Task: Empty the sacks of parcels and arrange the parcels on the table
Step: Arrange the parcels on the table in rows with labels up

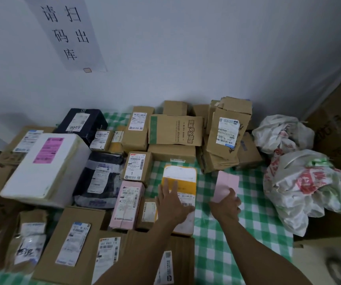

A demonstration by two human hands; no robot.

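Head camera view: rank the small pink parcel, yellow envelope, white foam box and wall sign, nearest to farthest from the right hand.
1. small pink parcel: held in the right hand.
2. yellow envelope: just left, under the left hand.
3. white foam box: far left.
4. wall sign: back wall.

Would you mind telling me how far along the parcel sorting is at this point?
Done: many parcels already lie in rows across the table's left and back. In hand: the left hand presses flat on a yellow envelope while the right hand grips a small pink parcel. Left: two sacks at the right look bulky, so may hold more.
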